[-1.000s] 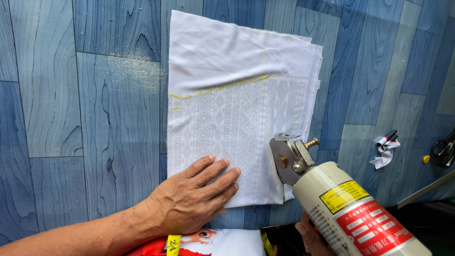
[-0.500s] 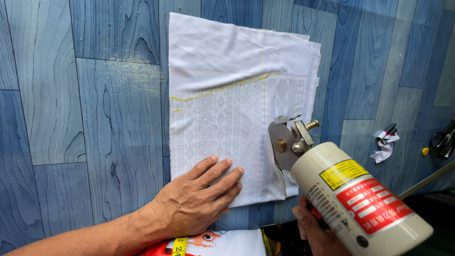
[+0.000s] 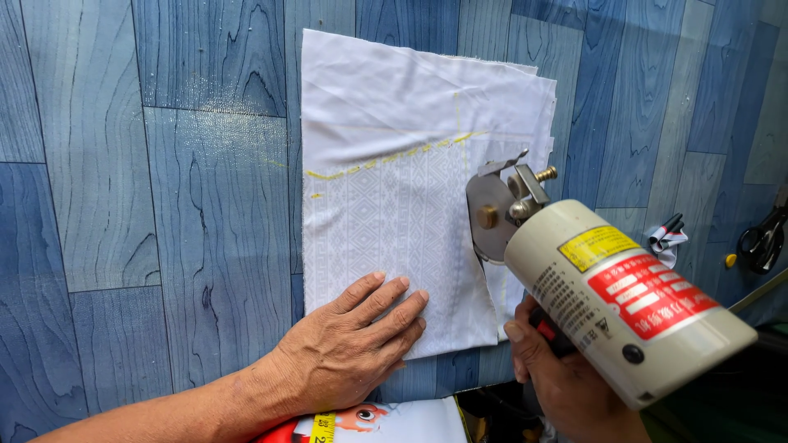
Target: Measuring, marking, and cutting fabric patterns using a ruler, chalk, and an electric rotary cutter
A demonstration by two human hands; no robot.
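Left hand (image 3: 353,349) flat, fingers spread and closed on nothing, we press down the near edge of the white cloth (image 3: 394,164) so the layers cannot slide or bunch under the blade. Our right hand (image 3: 566,385) is wrapped around the dark grip of an electric rotary cutter (image 3: 607,287), thumb up along its near side, the cream motor housing tilted back toward us and to the right. That tilt puts the round blade (image 3: 490,215) at the far left end of the tool, down at the cloth's right side, where a slit already runs from the near edge up to the blade, beside a yellow chalk line. The cloth lies in stacked layers on a blue wood-grain surface (image 3: 148,205), its long side running away from us; a second chalk line (image 3: 386,157) crosses it from left to right about midway, dividing a plain far part from a patterned near part. We keep the holding hand to the left of the slit, near the blade's path yet apart from it. Off to the right lie a small wad of cloth with dark clips (image 3: 666,236) and black scissors (image 3: 763,238), both well apart from the cutting. At the near edge, a printed sheet (image 3: 386,420) and a yellow tape measure (image 3: 322,427) peek out below the wrist.
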